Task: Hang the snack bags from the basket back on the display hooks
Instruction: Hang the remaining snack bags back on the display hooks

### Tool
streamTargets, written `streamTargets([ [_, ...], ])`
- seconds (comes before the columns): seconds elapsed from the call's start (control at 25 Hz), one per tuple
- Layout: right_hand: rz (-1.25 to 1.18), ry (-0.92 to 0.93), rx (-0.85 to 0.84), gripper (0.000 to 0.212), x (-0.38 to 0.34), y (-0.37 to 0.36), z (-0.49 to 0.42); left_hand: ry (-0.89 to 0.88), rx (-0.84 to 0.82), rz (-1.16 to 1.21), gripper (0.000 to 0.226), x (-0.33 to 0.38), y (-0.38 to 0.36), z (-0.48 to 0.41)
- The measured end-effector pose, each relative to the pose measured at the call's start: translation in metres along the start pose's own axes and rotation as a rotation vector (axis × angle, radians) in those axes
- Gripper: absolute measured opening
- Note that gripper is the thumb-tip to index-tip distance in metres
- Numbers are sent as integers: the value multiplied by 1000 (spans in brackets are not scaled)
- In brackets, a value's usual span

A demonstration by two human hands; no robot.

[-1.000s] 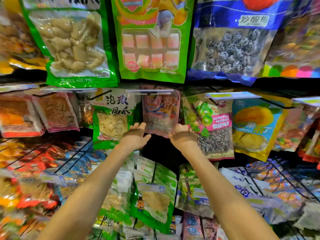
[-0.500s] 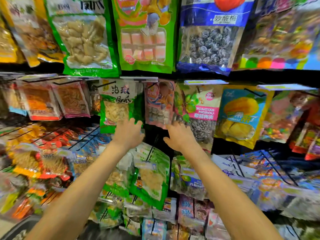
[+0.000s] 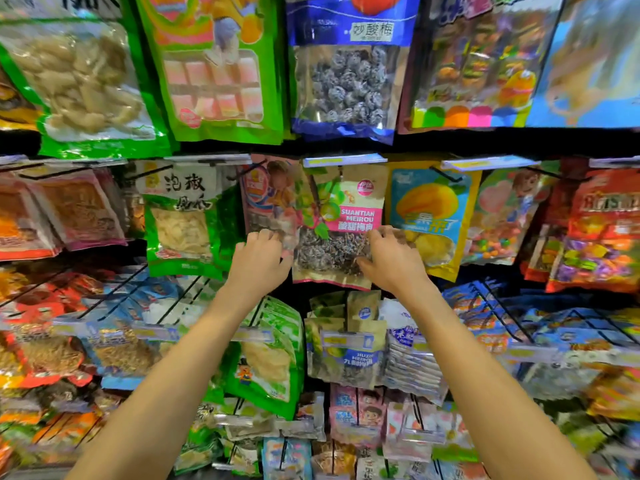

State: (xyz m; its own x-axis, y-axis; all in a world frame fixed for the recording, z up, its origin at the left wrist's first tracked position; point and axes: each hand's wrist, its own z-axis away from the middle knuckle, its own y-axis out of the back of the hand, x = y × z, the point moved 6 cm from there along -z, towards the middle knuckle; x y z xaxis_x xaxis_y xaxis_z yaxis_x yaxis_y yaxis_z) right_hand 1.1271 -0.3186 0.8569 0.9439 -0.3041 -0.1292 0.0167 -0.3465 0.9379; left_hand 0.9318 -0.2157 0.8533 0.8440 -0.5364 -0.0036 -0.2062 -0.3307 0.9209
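Both hands shifted right; left hand [image 3: 258, 258], right hand [image 3: 389, 258] touching plum bag [image 3: 337, 237]

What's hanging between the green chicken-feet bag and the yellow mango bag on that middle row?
Head view: between the green chicken-feet bag and the yellow mango bag hang a pink kids' snack bag and the Suantian Meirou plum bag, overlapping.
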Motion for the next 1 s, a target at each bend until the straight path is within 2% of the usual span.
streamTargets([
  [0.12, -95, -76, 64, 48, 21, 1, -16, 56, 23, 244, 44, 2, -7, -28],
  [0.28, -378, -169, 87, 62, 34, -2, -41, 172, -56, 669, 66, -1, -26, -62],
  [0.4, -578, -217, 148, 63, 36, -6, -63, 193, -3, 808, 75, 0, -26, -86],
  [0.48, -634, -238, 210, 62, 38, -8, -76, 230, 28, 885, 65, -1, -26, -101],
  [0.56, -647, -245, 249, 58, 37, -9, -87, 309, 39, 974, 32, 1, -31, -114],
  [0.6, -652, -250, 253, 56, 34, -10, -92, 353, 32, 1022, 23, 4, -33, -118],
  [0.68, -637, -273, 258, 57, 31, -11, -100, 407, 36, 1130, 27, 11, -40, -127],
  [0.76, -608, -315, 271, 61, 29, -11, -109, 369, 88, 1225, 21, 19, -35, -134],
  [0.88, -602, -350, 263, 56, 30, -13, -120, 288, 199, 1314, 40, 23, -29, -145],
  [1.0, -628, -353, 233, 52, 32, -17, -128, 245, 242, 1292, 30, 25, -21, -143],
])
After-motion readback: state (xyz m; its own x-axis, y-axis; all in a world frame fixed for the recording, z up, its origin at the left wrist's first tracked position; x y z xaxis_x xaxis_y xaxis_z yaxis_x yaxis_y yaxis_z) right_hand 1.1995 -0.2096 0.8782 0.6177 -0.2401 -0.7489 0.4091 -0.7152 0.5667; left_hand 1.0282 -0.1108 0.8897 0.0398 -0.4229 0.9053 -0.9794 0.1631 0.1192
